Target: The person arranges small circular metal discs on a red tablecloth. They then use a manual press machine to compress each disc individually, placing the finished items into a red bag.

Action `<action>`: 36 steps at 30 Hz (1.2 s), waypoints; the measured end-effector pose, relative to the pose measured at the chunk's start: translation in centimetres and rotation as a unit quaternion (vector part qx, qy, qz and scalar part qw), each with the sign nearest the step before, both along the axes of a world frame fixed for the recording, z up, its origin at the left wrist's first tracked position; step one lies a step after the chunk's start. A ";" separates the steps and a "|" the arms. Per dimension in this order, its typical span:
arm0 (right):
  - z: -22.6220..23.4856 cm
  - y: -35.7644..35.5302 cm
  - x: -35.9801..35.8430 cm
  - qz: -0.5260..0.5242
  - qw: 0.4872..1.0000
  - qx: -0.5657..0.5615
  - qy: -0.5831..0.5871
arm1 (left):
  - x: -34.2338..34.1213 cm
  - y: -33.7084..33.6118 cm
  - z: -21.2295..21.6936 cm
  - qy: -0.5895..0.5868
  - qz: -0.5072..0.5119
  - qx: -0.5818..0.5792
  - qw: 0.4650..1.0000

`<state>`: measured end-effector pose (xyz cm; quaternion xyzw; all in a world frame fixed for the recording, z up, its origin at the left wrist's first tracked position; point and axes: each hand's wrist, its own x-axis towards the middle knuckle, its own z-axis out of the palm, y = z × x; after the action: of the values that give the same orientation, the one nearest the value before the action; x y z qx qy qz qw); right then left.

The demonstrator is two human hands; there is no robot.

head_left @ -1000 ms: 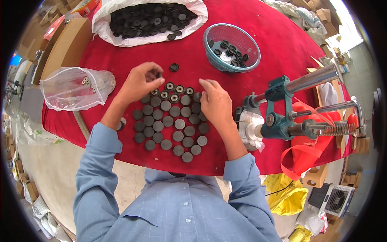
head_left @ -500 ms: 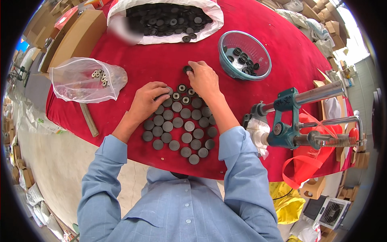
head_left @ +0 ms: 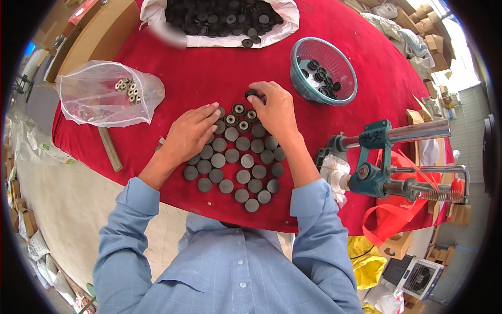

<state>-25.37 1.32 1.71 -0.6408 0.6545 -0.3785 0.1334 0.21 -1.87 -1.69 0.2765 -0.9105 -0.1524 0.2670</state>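
Round grey-black discs [head_left: 231,155] lie in a loose cluster on the red tablecloth [head_left: 219,68]. At the far end of the cluster, several discs hold small metal rings [head_left: 239,109]. My left hand [head_left: 191,132] rests at the left of the cluster, fingers stretched out and touching the far-left discs. Beyond the ringed discs, my right hand [head_left: 274,109] pinches a dark disc [head_left: 251,94] between thumb and fingers. Part of that disc is hidden by the fingers.
A white sack [head_left: 288,23] of black discs lies at the back. To the right stand a clear bowl [head_left: 342,48] with black rings and a green hand press [head_left: 374,157]. A clear bag [head_left: 91,99] of metal rings and a grey rod [head_left: 110,150] lie at the left.
My left fingers have straightened over the discs at the left. My right hand has shifted slightly right, still pinching the dark disc. The whole view has shifted a little.
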 end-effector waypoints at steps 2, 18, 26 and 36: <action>0.3 1.9 0.8 0.009 1.000 -0.010 0.001 | 0.4 0.1 -0.5 -0.003 0.006 -0.004 1.000; -3.6 6.1 3.4 0.027 0.977 -0.130 0.164 | 7.2 0.9 6.2 0.135 0.151 0.147 0.968; -3.7 6.0 3.6 0.019 0.982 -0.121 0.143 | 10.9 7.5 1.0 0.085 0.211 0.117 0.967; -4.1 5.5 3.1 0.002 0.992 -0.105 0.068 | 7.5 6.8 0.5 0.110 0.183 0.110 0.971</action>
<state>-22.32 6.87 -2.41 -0.6765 0.6176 -0.4007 0.0212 7.75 4.94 -1.18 0.4481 -0.7871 -0.2296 0.3564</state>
